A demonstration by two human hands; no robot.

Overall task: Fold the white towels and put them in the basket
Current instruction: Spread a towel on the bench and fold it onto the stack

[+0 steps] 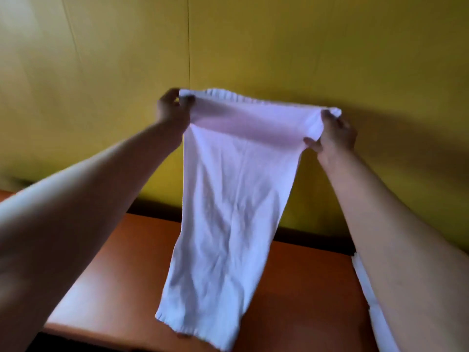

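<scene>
A white towel (233, 199) hangs stretched in the air in front of me, its fringed lower edge reaching down over the wooden table. My left hand (172, 110) pinches the towel's upper left corner. My right hand (335, 134) grips the upper right corner. Both arms are stretched out and raised. The top edge sags slightly between the two hands. No basket is in view.
The reddish-brown wooden table (121, 270) lies below, against a yellow wall (279, 47). More white cloth (365, 288) shows at the right, mostly hidden behind my right forearm.
</scene>
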